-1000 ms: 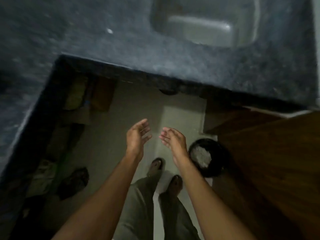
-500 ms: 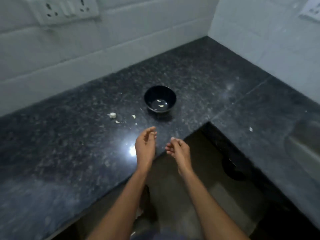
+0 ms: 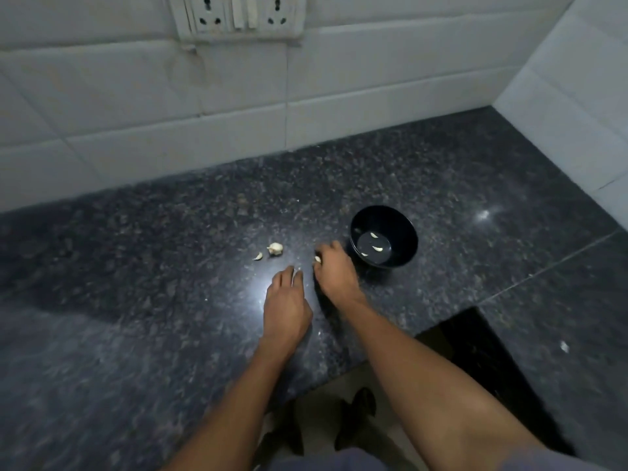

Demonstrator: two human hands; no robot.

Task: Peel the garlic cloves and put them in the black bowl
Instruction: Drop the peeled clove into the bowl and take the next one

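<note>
Right hand (image 3: pixel 334 271) of mine reached over the granite counter (image 3: pixel 136 300), its fingertips curled round a garlic clove (image 3: pixel 317 259) just left of the black bowl (image 3: pixel 384 236). Three peeled cloves (image 3: pixel 376 248) lay inside the bowl. I kept my left hand (image 3: pixel 287 305) flat on the counter, fingers relaxed, grasping nothing. Farther left sat a garlic piece (image 3: pixel 275 249) and a loose clove (image 3: pixel 258 256).

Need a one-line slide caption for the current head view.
Right hand picks a garlic clove off the counter beside the black bowl; left hand rests nearby.
</note>
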